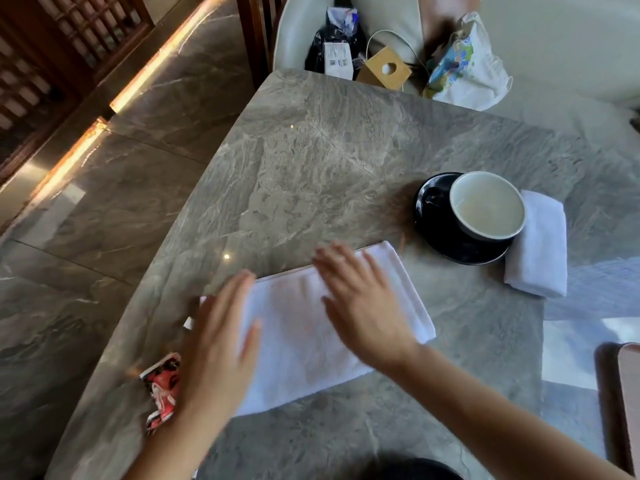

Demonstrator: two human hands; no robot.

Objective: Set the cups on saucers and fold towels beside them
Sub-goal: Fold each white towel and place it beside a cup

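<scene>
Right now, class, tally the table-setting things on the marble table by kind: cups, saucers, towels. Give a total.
Cups: 1, white inside
Saucers: 1, black
Towels: 2, white; one folded beside the saucer, one under the hands
Total: 4

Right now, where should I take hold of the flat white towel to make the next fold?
Probably the flat towel's short right end near its far corner, from the right: it lies free on the table, while both open hands, left and right, cover its middle and left.
</scene>
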